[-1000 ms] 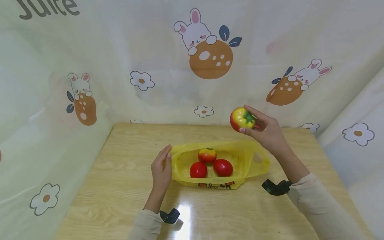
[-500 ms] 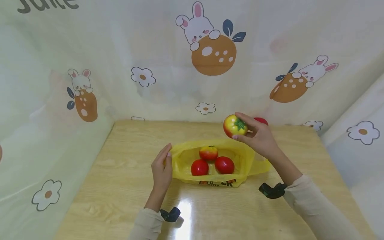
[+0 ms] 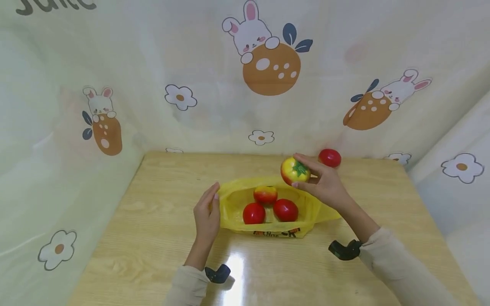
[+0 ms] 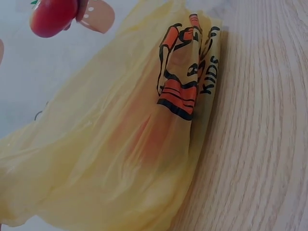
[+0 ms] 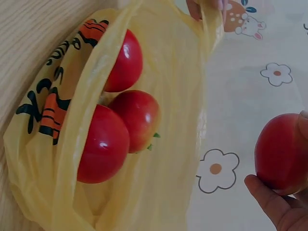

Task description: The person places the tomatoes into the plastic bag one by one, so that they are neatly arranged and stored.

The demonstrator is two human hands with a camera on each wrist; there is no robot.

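My left hand (image 3: 207, 216) grips the left edge of a yellow plastic bag (image 3: 236, 225) that lies on the table with its mouth open toward me. Its fingertips pinch the film in the right wrist view. Inside sit a red tomato (image 3: 254, 213), a second red tomato (image 3: 286, 210) and a red-yellow tomato (image 3: 265, 195). My right hand (image 3: 328, 187) holds a yellow-red tomato (image 3: 294, 171) between thumb and fingers, over the bag's back right rim. Its green star-shaped top faces me; the right wrist view shows its red side (image 5: 279, 153).
Another red tomato (image 3: 330, 157) lies at the table's back edge, behind my right hand. The wooden table (image 3: 291, 272) reaches back to a printed curtain (image 3: 214, 119), which also hangs along both sides. Black cameras sit at both wrists.
My right hand has carried the tomato down and left, to the bag's back rim. The red tomato behind that hand has come fully into view. My left hand stays at the bag's edge.
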